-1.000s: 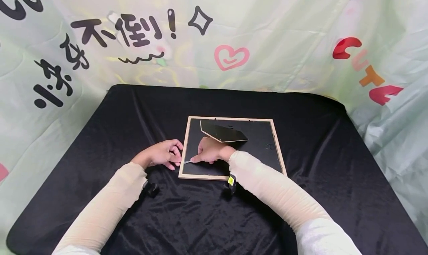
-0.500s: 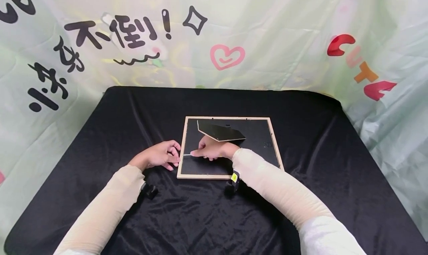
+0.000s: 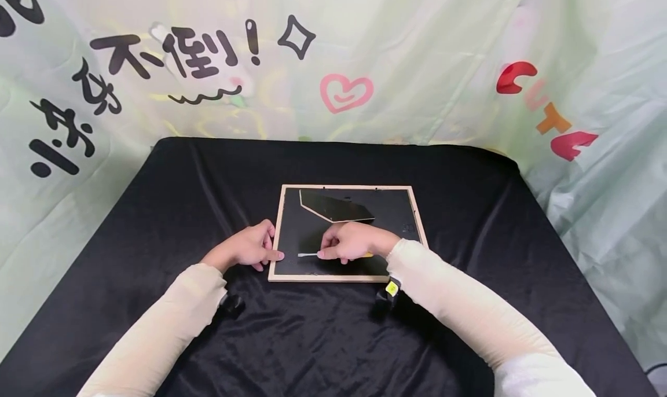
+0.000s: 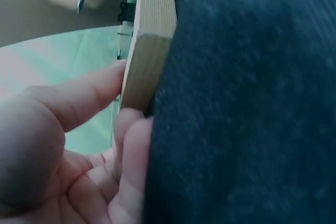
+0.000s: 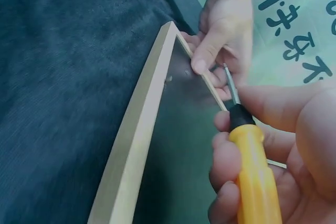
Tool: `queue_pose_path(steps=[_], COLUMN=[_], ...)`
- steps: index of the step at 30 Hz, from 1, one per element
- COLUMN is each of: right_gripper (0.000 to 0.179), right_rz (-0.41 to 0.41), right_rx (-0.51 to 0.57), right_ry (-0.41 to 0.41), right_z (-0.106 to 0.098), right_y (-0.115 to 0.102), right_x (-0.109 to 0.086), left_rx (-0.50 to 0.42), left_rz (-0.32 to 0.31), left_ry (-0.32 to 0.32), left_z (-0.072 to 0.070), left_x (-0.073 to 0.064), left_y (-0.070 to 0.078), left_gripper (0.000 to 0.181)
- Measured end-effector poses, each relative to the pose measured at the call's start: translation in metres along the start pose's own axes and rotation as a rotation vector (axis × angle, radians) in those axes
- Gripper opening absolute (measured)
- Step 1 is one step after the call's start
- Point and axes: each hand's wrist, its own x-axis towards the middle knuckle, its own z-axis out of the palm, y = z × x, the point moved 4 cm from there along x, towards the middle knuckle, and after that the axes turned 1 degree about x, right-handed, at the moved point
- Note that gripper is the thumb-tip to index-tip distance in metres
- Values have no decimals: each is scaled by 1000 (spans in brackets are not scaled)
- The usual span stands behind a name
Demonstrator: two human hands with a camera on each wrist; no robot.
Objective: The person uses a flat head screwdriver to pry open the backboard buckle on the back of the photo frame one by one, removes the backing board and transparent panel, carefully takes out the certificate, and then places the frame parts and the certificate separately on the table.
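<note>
Picture frame (image 3: 323, 278) lies back-up on the desk (image 3: 292, 339), roughly mid-width, longer sides running left-right. Pale wood rails, dark back panel (image 3: 391, 203). Small dark tabs (image 3: 376, 188) along the inner edge, a couple visible on the far rail. Stand flap (image 3: 336, 207), dark with a pale edge, sits tilted up off the panel, toward the far side.

Left hand (image 3: 250, 247) is at the left rail: thumb over the top face, other fingers curled at the outer side and underside per the left wrist view. Nearly closed, pinching the rail.

Right hand (image 3: 351, 242) is over the panel, just on the near side of the flap. Fingers and thumb are wrapped round the screwdriver (image 5: 254, 166): yellow handle, black collar, thin metal shaft. Shaft points left at the left hand; tip is near the left rail but apart from it. Can't tell if the tip touches the panel.

Desk carries a black, slightly wrinkled cloth (image 3: 208, 362). Both arms wear pale sleeves (image 3: 464, 310), with a black device (image 3: 233, 305) at the left wrist and one with a yellow label (image 3: 392, 288) at the right. Behind: pale green backdrop (image 3: 417, 50), black characters, pink heart (image 3: 346, 93), red and orange letters right.
</note>
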Motion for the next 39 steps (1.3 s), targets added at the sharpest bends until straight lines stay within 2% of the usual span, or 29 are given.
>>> queue_pose_path(steps=[5, 10, 18, 24, 30, 39], right_gripper=[12, 12, 17, 22, 22, 17], right_rz=[-89, -78, -60, 28, 115, 245], right_rx=[35, 90, 274, 467, 653, 710], right_ry=[-18, 7, 64, 153, 258, 386], right_z=[-7, -15, -31, -47, -58, -68], right_y=[8, 21, 49, 76, 109, 165], right_x=[-21, -43, -72, -89, -104, -134], left_rx=[-82, -150, -248, -246, -228, -203], left_rz=[28, 36, 33, 62, 51, 58], left_ry=[-7, -26, -56, -58, -45, -36], left_z=[0, 2, 1, 0, 0, 3], left_x=[1, 1, 0, 0, -3, -1], left_y=[-7, -13, -17, -16, -19, -14], left_gripper=[47, 46, 54, 60, 61, 59])
